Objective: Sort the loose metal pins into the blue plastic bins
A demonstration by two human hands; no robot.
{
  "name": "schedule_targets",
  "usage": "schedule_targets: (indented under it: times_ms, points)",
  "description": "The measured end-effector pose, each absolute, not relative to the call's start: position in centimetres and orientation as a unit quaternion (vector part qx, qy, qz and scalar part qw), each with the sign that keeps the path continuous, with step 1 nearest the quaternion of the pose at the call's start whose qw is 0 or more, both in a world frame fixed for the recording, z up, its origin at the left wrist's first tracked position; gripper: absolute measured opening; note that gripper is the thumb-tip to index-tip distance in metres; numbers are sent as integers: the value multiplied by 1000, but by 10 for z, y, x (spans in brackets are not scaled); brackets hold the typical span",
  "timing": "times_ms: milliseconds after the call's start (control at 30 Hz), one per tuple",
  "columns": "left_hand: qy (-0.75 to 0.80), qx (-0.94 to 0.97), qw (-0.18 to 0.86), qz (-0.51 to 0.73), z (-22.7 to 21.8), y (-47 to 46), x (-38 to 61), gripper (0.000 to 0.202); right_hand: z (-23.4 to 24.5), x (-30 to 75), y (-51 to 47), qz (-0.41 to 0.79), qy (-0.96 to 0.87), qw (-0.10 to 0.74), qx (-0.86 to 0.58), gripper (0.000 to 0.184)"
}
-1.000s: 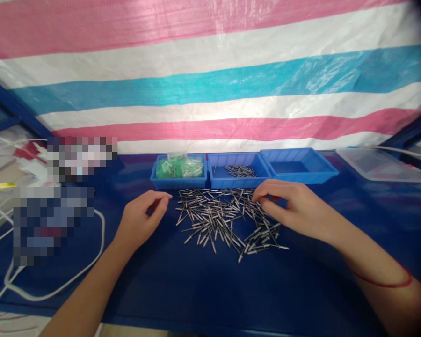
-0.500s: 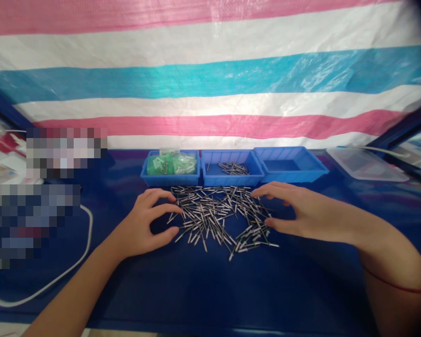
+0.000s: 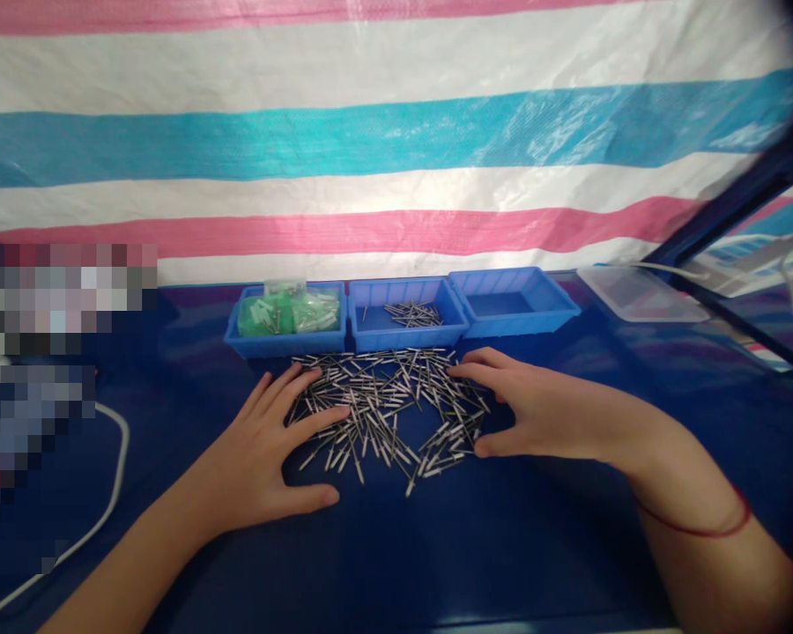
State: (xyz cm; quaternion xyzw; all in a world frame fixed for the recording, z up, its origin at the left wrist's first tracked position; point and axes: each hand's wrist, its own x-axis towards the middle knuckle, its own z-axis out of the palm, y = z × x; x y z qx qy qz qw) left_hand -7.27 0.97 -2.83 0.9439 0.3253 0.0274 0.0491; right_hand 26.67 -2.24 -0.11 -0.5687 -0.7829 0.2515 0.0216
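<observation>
A loose pile of silvery pop rivets (image 3: 370,407) with thin dark stems lies on the blue tabletop (image 3: 396,555). At its left side my left hand (image 3: 264,453) is open, fingers spread over the edge of the pile and thumb stretched out below. My right hand (image 3: 529,405) is open at the right side, fingers and thumb apart around that edge. Nothing shows held in either hand; whether the fingertips press on the rivets I cannot tell. Just behind the pile, a middle blue bin (image 3: 406,337) holds several more rivets (image 3: 415,314).
The left blue bin (image 3: 287,343) contains green and clear packets (image 3: 264,313). Beside the right blue bin (image 3: 512,324) lies a translucent plastic lid (image 3: 641,295). A white cable (image 3: 122,458) curves across the left. Striped sheeting (image 3: 370,141) hangs behind the table.
My left hand has spread its fingers wider, its thumb moving down away from the pile. My right hand stays beside the rivets. The whole view has shifted slightly, so the bins appear further left.
</observation>
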Motion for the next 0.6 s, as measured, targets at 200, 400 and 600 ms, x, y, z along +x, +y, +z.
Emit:
schedule_targets:
  times_ms: [200, 400, 600]
  points:
    - [312, 946, 76, 47, -30, 6, -62, 59, 1, 267, -20, 268, -788, 27, -554, 53]
    - [324, 940, 83, 73, -34, 3, -53, 46, -2, 262, -16, 240, -795, 47, -555, 39]
    - [347, 926, 104, 107, -33, 1, -42, 32, -4, 240, -15, 195, -808, 77, -550, 27]
